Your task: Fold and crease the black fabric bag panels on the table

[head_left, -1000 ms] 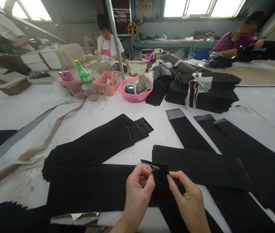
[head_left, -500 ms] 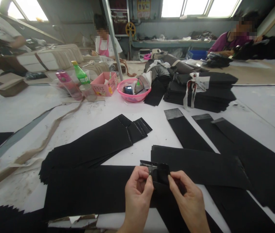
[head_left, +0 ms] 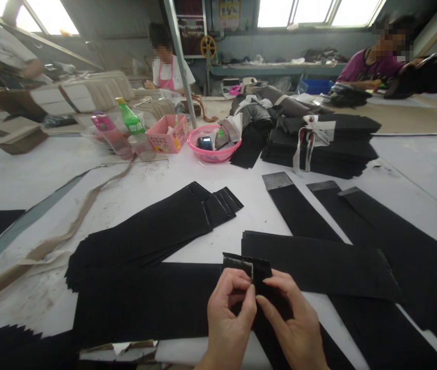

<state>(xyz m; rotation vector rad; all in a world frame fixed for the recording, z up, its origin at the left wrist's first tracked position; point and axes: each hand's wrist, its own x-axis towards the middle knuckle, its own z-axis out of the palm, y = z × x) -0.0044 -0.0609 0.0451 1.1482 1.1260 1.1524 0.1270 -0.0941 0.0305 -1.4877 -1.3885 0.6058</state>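
My left hand is closed in a pinch on the end of a black strip, just below a whitish line along its folded end. The sheet-like strip looks stiff; whether it is fabric or board I cannot tell. My right hand has thumb and forefinger bent on the same strip, close to the left fingertips. Under and left of my hands lies a wide black piece. Another black piece lies just beyond my right hand.
Fanned black pieces lie left of centre, and more black strips to the right. Farther back stand a pink basin, a pink box, a green bottle and a tied black stack. Several people work across the table.
My left hand has shifted right along the strip, toward my right hand. The right fingers have moved slightly left and lower, so the fingertips are now almost together.
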